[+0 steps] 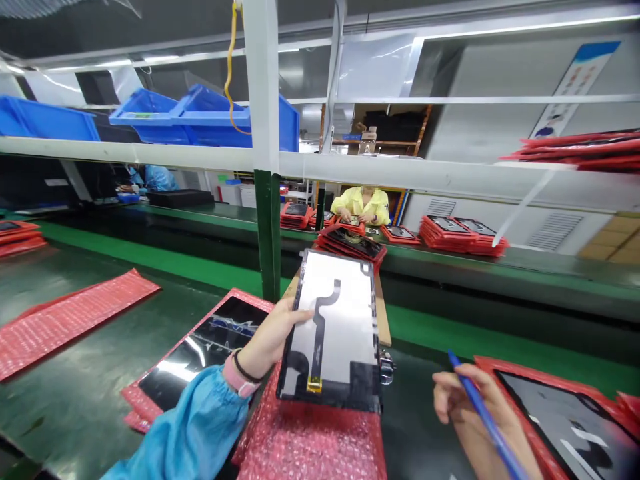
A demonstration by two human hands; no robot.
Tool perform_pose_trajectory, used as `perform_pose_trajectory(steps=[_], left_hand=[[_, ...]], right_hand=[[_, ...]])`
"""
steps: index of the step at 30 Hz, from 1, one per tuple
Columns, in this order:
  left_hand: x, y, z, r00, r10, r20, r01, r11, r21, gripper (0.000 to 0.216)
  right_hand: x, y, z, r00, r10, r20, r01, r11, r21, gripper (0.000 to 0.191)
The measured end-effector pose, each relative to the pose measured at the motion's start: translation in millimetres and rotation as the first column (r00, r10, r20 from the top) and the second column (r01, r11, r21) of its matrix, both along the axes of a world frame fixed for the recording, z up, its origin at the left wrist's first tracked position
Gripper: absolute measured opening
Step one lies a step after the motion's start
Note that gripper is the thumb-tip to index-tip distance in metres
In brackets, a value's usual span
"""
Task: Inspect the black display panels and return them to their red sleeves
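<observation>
My left hand [280, 328] grips the left edge of a tablet screen panel [350, 313], thumb across its silvery back. The panel is tilted up, with a dark ribbon cable and a yellow connector patch on it. Below it lies pink bubble wrap [320, 443]. My right hand [480, 413] holds a blue pen [483, 410], apart from the panel on its right. Left of my left arm, a glossy black screen [210, 347] rests on a pink bubble bag. By my right hand, another panel [565, 420] lies back side up on red wrap.
Flat pink bubble bags [75, 320] lie on the green bench at left. A white-and-green post [269, 200] rises ahead. Blue bins [190, 117] line the shelf above. A co-worker in yellow [367, 203] sits opposite, near red-wrapped stacks [445, 233]. Another in blue [155, 178] is far left.
</observation>
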State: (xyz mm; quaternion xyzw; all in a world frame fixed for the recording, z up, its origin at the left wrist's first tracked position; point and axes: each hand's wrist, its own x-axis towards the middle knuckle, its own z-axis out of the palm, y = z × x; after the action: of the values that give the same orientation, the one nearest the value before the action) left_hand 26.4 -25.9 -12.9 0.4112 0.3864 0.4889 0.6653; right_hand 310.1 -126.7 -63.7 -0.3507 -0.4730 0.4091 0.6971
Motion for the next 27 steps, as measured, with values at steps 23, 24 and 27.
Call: perform_pose_trajectory(steps=[23, 24, 27], left_hand=[[9, -1, 34.7, 0.987, 0.028, 0.157, -0.061, 0.977, 0.206, 0.041], [9, -1, 34.7, 0.985, 0.018, 0.173, -0.054, 0.977, 0.207, 0.042], [8, 0, 35.8, 0.981, 0.007, 0.194, -0.049, 0.977, 0.209, 0.042]], right_hand=[[-99, 31, 55.7, 0.760, -0.543, 0.357, 0.396, 0.822, 0.408, 0.036], [-100, 32, 54.8, 0.761, -0.549, 0.346, 0.405, 0.818, 0.408, 0.040], [-103, 33, 53.7, 0.761, -0.556, 0.335, 0.408, 0.811, 0.420, 0.044]])
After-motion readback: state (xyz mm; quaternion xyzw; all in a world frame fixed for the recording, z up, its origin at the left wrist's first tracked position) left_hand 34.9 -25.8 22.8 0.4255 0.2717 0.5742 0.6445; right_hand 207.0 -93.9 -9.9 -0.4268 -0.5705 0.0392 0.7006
